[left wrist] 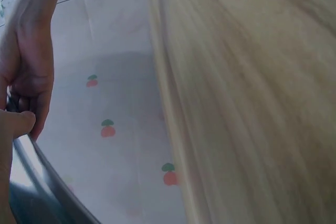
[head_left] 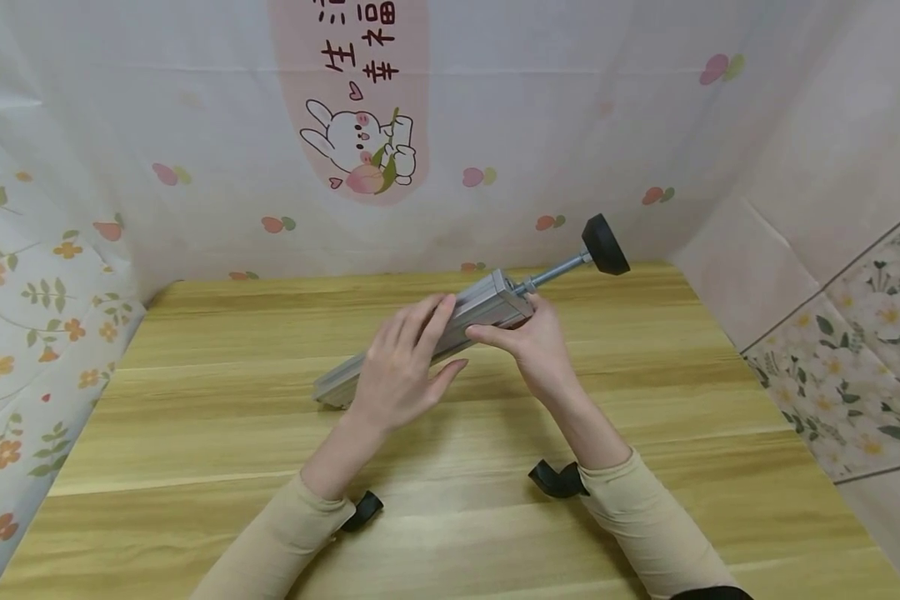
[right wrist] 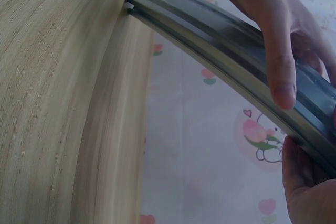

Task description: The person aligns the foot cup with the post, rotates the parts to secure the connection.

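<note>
A grey grooved aluminium extrusion point(head_left: 482, 303) is held at a slant, its lower left end at the wooden table. From its raised right end a threaded metal rod point(head_left: 558, 271) sticks out, ending in a black levelling foot point(head_left: 605, 245). My left hand point(head_left: 397, 367) grips the extrusion around its middle, fingers over the top and thumb on the near side. Close to the rod end, my right hand point(head_left: 537, 346) holds it from below with the thumb along the near face. In the right wrist view, the left hand point(right wrist: 281, 30) straddles the bar point(right wrist: 220, 40).
The wooden table point(head_left: 217, 450) lies under both hands. A white patterned sheet point(head_left: 540, 117) hangs behind it, with floral sheets at either side. Black curved pieces point(head_left: 558, 479) stick out at both sleeve cuffs.
</note>
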Tool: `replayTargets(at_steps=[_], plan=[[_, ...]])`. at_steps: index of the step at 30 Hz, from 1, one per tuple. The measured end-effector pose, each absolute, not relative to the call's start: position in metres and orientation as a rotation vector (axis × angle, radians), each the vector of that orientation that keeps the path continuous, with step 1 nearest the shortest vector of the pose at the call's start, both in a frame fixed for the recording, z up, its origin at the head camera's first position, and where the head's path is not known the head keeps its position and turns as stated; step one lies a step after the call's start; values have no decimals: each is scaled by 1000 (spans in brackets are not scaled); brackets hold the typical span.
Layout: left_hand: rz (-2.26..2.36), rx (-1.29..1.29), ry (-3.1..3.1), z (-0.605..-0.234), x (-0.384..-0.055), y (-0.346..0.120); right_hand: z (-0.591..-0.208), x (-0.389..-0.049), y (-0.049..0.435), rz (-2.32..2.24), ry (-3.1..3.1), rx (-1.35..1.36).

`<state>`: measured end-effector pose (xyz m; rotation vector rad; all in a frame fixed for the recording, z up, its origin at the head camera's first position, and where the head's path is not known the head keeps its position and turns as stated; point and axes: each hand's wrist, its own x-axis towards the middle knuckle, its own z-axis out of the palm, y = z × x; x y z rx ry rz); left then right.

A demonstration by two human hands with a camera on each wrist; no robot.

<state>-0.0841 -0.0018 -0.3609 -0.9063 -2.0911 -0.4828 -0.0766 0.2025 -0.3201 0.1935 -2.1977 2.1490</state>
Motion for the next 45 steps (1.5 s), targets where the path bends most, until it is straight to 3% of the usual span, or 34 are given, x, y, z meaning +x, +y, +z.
replayTargets(at_steps=[18,45], plan=[[-344,-707,-2046,-368,-85,18,-320,-76,202,2151,-2186,186],[-351,-661,-2035,-368,-88,21,-319,-76,202,2141,-2214,164]])
